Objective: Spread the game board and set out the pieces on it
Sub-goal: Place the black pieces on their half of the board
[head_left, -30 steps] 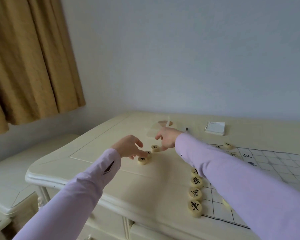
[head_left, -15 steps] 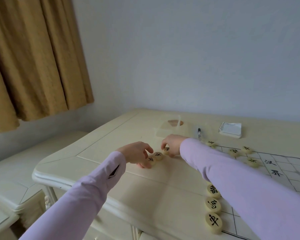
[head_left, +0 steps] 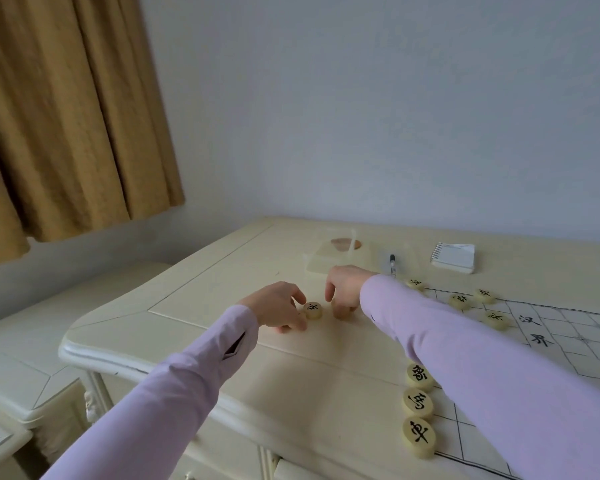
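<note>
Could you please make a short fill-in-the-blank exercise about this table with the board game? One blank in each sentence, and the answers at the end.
1. In the row of pieces beside the right sleeve, ____ show.
2. The pen lies between the clear box and the ____.
3. The piece between the left hand and the right hand lies on the bare table, not on the ____.
Answers: three; notepad; board.
</note>
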`<state>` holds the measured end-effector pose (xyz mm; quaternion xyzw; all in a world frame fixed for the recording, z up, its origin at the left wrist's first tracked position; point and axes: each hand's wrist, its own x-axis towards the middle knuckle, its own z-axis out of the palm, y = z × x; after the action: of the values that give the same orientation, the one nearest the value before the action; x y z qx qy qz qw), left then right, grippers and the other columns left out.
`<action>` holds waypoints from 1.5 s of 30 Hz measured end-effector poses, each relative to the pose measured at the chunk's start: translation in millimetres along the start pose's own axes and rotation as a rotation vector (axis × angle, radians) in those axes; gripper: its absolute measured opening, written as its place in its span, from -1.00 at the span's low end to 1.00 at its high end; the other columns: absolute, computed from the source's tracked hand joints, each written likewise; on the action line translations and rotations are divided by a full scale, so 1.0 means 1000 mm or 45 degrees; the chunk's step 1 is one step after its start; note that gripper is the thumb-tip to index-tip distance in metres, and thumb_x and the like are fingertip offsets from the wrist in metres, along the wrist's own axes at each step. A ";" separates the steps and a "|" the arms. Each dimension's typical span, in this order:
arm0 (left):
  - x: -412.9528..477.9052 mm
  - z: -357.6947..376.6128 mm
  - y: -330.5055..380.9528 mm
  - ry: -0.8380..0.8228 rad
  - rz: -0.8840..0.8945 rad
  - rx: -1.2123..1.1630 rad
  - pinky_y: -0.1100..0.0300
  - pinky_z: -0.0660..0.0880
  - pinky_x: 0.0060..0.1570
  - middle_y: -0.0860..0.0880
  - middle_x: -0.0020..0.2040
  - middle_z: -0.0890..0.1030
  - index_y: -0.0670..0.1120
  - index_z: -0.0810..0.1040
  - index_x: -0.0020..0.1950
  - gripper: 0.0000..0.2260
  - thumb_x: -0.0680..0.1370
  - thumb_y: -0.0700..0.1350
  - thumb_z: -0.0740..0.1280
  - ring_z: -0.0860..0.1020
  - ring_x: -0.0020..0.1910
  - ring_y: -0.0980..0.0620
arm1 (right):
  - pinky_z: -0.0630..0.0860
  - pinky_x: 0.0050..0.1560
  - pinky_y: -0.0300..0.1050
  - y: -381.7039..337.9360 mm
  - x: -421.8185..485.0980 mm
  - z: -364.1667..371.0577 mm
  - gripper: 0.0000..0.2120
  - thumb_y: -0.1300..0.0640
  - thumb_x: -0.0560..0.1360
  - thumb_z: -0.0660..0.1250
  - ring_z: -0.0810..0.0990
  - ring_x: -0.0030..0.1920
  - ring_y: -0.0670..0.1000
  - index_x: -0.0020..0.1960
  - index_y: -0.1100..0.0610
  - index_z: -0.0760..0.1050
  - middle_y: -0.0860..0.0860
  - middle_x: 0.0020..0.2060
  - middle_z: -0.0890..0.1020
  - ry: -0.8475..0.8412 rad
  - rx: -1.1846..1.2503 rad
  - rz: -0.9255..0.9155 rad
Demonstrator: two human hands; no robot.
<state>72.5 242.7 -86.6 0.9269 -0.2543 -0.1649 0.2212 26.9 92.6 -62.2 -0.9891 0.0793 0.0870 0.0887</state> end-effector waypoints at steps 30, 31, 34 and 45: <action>0.003 0.015 0.029 0.098 0.109 0.086 0.29 0.35 -0.43 0.00 -0.13 0.57 0.00 0.54 0.17 -0.68 0.43 0.00 0.42 0.53 -0.42 0.11 | 0.57 0.15 -0.01 0.008 -0.021 0.001 -0.60 0.30 0.42 0.40 0.60 -0.12 0.09 0.25 0.18 0.52 0.12 -0.03 0.63 -0.139 0.352 0.014; 0.003 0.015 0.030 0.094 0.114 0.088 0.29 0.36 -0.42 0.00 -0.11 0.57 0.00 0.54 0.17 -0.67 0.43 0.00 0.43 0.54 -0.40 0.09 | 0.56 0.16 0.00 0.009 -0.022 0.000 -0.59 0.29 0.41 0.41 0.61 -0.09 0.10 0.26 0.18 0.51 0.12 0.03 0.64 -0.130 0.328 0.016; 0.001 0.017 0.034 0.078 0.135 0.111 0.29 0.37 -0.41 0.03 -0.14 0.54 0.04 0.53 0.17 -0.66 0.42 0.02 0.43 0.54 -0.38 0.07 | 0.54 0.19 0.00 0.012 -0.024 0.000 -0.58 0.28 0.41 0.41 0.63 0.07 0.12 0.26 0.18 0.52 0.12 0.12 0.62 -0.090 0.253 0.022; -0.005 0.018 0.041 0.127 0.168 0.109 0.29 0.46 -0.44 -0.04 -0.03 0.56 0.00 0.55 0.13 -0.72 0.43 -0.07 0.42 0.58 -0.37 -0.05 | 0.61 0.04 -0.05 0.018 -0.037 -0.005 -0.64 0.26 0.42 0.35 0.68 -0.09 0.11 0.22 0.15 0.54 0.08 0.02 0.59 0.064 0.243 -0.017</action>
<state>44.8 207.5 -81.1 0.9238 -0.3103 -0.0924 0.2043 -11.6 79.5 -53.6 -0.9785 0.0829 0.0535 0.1813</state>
